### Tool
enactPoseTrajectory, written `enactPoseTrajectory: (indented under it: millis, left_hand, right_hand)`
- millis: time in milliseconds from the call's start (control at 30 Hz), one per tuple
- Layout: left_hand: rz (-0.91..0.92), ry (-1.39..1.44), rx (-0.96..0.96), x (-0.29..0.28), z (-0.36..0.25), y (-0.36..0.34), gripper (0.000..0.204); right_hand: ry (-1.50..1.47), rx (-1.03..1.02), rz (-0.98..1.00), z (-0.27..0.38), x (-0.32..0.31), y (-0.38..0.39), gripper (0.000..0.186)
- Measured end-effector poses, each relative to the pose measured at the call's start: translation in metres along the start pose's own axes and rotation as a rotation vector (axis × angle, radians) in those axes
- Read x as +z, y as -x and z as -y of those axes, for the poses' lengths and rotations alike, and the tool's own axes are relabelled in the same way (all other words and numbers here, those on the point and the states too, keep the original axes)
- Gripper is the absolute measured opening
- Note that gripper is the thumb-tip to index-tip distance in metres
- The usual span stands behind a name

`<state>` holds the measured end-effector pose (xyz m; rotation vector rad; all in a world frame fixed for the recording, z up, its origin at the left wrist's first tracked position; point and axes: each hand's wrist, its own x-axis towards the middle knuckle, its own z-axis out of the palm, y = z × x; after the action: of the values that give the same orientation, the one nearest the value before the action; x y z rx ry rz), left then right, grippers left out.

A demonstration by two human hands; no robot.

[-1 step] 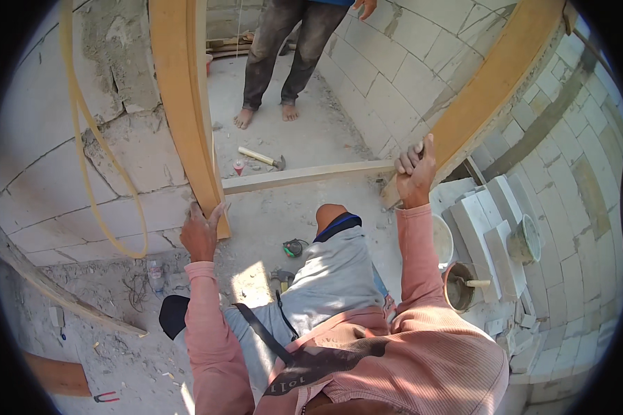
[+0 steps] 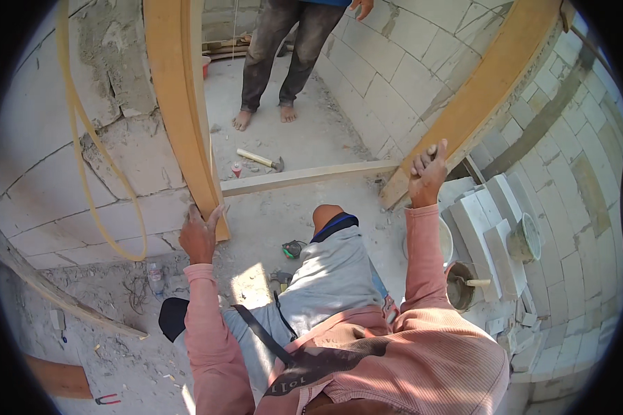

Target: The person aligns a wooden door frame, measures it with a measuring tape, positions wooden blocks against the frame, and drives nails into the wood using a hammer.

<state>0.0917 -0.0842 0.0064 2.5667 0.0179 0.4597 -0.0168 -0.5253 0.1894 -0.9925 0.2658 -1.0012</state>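
My left hand (image 2: 198, 234) is wrapped around the lower end of the left upright timber board (image 2: 176, 90), which stands against a block wall. My right hand (image 2: 428, 173) has curled fingers on the right timber board (image 2: 484, 83), near its lower part. Between the boards a pale horizontal strip (image 2: 304, 176) crosses the floor. Beyond it lie a hammer (image 2: 256, 157) and a small red-and-white item (image 2: 236, 169). My bent knee (image 2: 329, 218) is between my arms, beside a small black-and-green object (image 2: 293, 250).
A barefoot person (image 2: 284, 48) stands beyond the opening. Stacked white blocks (image 2: 488, 211), buckets (image 2: 525, 238) and a trowel handle (image 2: 476, 283) are at right. A yellow hose (image 2: 104, 159) hangs at left, above a plastic bottle (image 2: 156, 278), a curved strip (image 2: 69, 304) and pliers (image 2: 107, 399).
My right hand has shifted slightly right and down on the timber. My left hand stays on its board, and the view has moved very slightly.
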Motion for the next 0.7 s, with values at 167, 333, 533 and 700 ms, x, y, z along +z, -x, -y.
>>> enactPoseTrajectory:
  millis: [167,333,533,700]
  left_hand:
    - [-0.037,0.028,0.037,0.008,-0.005,-0.004,0.067]
    - [-0.019,0.043,0.071,0.01,-0.011,-0.007,0.063]
    - [-0.097,0.107,0.009,0.01,-0.008,0.001,0.062]
    - [-0.13,0.137,0.041,0.02,0.004,0.005,0.064]
  right_hand:
    - [0.018,-0.28,-0.331,0.062,-0.056,-0.045,0.045]
    - [0.22,-0.303,0.467,0.045,0.05,0.013,0.036]
    - [0.55,-0.505,1.464,0.024,0.116,0.09,0.028]
    - [1.049,0.186,1.014,-0.051,0.064,0.084,0.033]
